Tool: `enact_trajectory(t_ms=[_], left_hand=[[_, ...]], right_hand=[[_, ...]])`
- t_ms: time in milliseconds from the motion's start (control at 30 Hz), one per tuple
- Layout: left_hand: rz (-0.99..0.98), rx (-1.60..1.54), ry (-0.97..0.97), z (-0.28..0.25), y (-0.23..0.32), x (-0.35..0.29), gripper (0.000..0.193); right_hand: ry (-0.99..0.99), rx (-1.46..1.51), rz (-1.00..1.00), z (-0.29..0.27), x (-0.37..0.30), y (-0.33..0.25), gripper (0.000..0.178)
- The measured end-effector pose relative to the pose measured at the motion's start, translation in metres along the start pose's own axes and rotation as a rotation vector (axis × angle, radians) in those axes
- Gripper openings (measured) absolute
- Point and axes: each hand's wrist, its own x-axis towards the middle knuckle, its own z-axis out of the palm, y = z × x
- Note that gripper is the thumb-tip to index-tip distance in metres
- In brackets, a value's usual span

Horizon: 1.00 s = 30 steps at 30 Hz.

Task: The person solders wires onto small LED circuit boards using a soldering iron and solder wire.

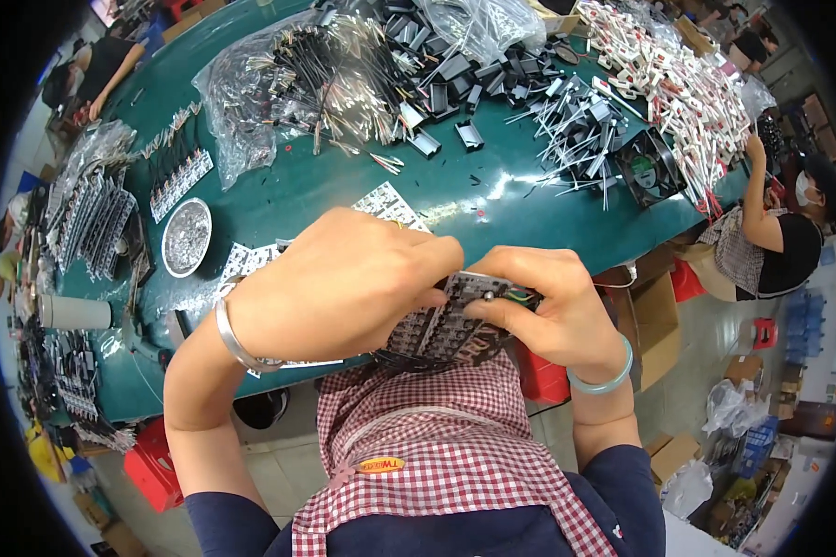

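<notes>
Seen from above, a person sat at the near edge of a long green worktable, and both hands met just past that edge, over a lap covered by a red-and-white checked apron. The left hand was curled closed over the left end of a dark circuit board assembly, hiding much of it. The right hand gripped the right end, thumb pressed on top beside a small round metal stud. One board assembly was held; its long axis ran from lower left to upper right, the upper end toward the right hand, where thin green and dark wires showed.

The left wrist wore one silver bangle, the right wrist one pale green bangle.

Free room was scarce. The table's near edge curved right behind the hands, and the only bare green strip lay just beyond them, at mid-table. Further back sat clear plastic bags of wired parts, a spread of loose black housings, one black square fan and a heap of white-and-red pieces; these were too many to count. To the left stood one round metal dish. Another person sat at the table's right end, well apart from the hands.
</notes>
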Motion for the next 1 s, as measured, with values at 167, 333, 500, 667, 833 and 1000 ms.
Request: enact_trajectory(t_ms=[167, 333, 500, 667, 833, 1000], left_hand=[[0.078, -0.27, -0.031, 0.007, -0.009, -0.016, 0.021], [0.128, -0.62, -0.007, 0.02, -0.017, -0.026, 0.025], [-0.243, -0.6, -0.064, 0.02, -0.037, -0.018, 0.027], [-0.228, -0.054, -0.066, 0.021, -0.033, 0.004, 0.022], [-0.294, 0.122, -0.113, 0.012, -0.028, 0.007, 0.02], [-0.039, -0.641, -0.048, -0.001, -0.031, -0.004, 0.024]], right_hand=[[-0.186, 0.221, -0.018, 0.0, 0.005, 0.004, 0.019], [-0.487, 0.636, 0.17, -0.009, 0.011, 0.008, 0.026], [-0.241, 0.388, 0.357, 0.005, 0.02, 0.021, 0.022], [-0.002, -0.032, 0.368, 0.033, 0.024, 0.031, 0.024], [0.012, 0.135, 0.362, 0.027, 0.022, 0.033, 0.025], [-0.203, 0.688, 0.248, 0.002, 0.023, 0.029, 0.026]])
